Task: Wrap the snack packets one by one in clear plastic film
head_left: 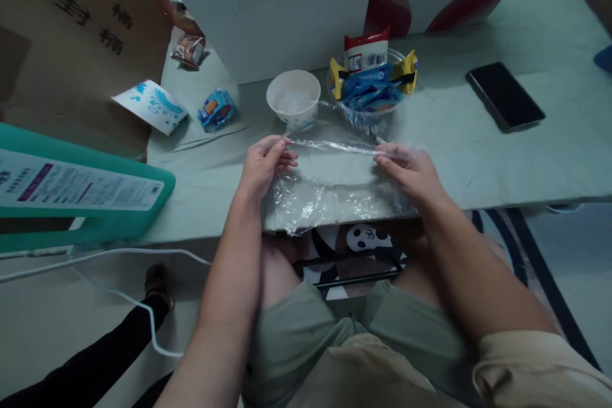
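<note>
A clear, crinkled sheet of plastic film (310, 194) is stretched between my two hands over the table's front edge. My left hand (268, 166) pinches its upper left edge between thumb and finger. At the other end, my right hand (411, 169) grips the upper right edge; that hand is a little blurred. Just beyond the film stands a white paper bowl (294, 99) with a blue pattern. Beside it, a clear bowl (370, 118) holds several wrapped snacks (373, 86) in blue, yellow and red-white packets. Whether the film is one layer or a bag I cannot tell.
A black phone (505, 95) lies at the right. Left are a blue snack packet (217, 109), a brown packet (190, 51), a patterned paper piece (150, 106) and a green container (86, 185). Cardboard boxes (282, 6) line the back. A person's leg (115, 338) shows lower left, near a white cable (152, 319).
</note>
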A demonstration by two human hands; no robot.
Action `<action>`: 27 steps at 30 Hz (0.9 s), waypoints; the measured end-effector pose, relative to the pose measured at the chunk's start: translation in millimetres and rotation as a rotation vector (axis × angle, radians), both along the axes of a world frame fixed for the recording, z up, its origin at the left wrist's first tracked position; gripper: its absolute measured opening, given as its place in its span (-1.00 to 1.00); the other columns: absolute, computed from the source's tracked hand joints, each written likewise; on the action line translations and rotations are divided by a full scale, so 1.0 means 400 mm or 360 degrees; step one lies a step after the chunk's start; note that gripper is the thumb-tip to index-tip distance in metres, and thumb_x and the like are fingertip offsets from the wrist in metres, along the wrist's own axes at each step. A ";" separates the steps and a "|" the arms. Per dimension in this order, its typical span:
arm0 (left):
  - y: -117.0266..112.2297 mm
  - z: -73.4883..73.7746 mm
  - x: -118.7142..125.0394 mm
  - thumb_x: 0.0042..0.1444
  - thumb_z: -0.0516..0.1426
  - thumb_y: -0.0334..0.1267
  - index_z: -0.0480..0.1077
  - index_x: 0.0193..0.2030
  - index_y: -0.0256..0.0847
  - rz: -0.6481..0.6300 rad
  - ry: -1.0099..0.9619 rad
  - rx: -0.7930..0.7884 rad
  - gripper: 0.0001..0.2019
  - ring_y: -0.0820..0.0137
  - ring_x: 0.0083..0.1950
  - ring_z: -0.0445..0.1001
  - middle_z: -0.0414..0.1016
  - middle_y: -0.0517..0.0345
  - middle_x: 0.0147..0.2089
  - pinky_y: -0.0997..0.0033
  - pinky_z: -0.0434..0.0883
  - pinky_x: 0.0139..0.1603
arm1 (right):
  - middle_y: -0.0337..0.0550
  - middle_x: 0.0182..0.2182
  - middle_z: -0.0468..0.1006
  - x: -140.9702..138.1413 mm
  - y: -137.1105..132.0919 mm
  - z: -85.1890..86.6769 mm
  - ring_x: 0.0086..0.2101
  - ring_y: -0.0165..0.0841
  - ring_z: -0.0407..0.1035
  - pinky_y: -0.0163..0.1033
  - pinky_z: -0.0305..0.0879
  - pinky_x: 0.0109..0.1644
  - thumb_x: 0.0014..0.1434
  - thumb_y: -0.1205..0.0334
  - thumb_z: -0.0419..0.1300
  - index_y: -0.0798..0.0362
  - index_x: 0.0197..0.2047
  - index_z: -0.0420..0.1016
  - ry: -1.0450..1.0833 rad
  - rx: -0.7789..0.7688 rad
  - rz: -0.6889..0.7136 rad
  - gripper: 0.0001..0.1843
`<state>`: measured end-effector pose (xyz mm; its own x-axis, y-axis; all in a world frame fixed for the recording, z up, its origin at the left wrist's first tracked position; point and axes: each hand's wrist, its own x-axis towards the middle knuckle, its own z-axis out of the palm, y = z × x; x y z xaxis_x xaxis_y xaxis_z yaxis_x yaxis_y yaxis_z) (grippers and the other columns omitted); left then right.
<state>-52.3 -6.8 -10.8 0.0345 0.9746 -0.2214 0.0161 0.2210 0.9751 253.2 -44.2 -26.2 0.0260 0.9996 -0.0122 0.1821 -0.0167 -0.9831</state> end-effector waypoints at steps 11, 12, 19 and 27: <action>-0.018 -0.003 -0.053 -0.11 0.42 -0.18 0.44 -0.27 -0.16 -0.0067 -0.0146 0.0151 -0.68 0.51 -0.55 0.45 0.47 0.29 -0.54 0.59 0.38 -0.52 | -0.29 -0.57 0.51 0.005 -0.005 0.027 -0.65 -0.46 0.36 -0.34 0.30 -0.56 0.14 -0.11 0.33 -0.01 -0.05 0.51 0.0138 -0.0129 -0.0014 -0.57; -0.017 -0.003 -0.054 -0.11 0.42 -0.19 0.42 -0.28 -0.14 -0.0008 -0.0226 0.0178 -0.69 0.52 -0.55 0.43 0.45 0.30 -0.54 0.60 0.37 -0.52 | -0.30 -0.56 0.52 0.008 -0.008 0.029 -0.65 -0.46 0.35 -0.33 0.29 -0.56 0.14 -0.09 0.33 -0.03 -0.01 0.51 0.0174 -0.0100 -0.0016 -0.57; -0.017 0.026 -0.048 -0.05 0.31 -0.39 0.39 -0.40 -0.13 0.0316 -0.0587 0.0184 -0.83 0.57 -0.57 0.34 0.40 0.32 -0.54 0.62 0.31 -0.55 | -0.16 -0.18 0.56 0.017 0.000 0.014 -0.50 -0.54 0.33 -0.38 0.17 -0.56 -0.11 0.34 0.27 0.06 -0.53 0.43 0.0514 0.0235 -0.0202 -0.93; 0.003 0.021 -0.048 0.15 0.12 -0.33 0.43 -0.63 -0.24 0.0232 -0.0501 0.0076 -0.68 0.52 -0.52 0.41 0.47 0.09 -0.45 0.51 0.38 -0.48 | -0.20 -0.22 0.50 0.021 0.037 -0.003 -0.50 -0.56 0.29 -0.37 0.28 -0.44 -0.16 0.29 0.24 0.06 -0.52 0.24 0.0743 0.0141 -0.0465 -0.80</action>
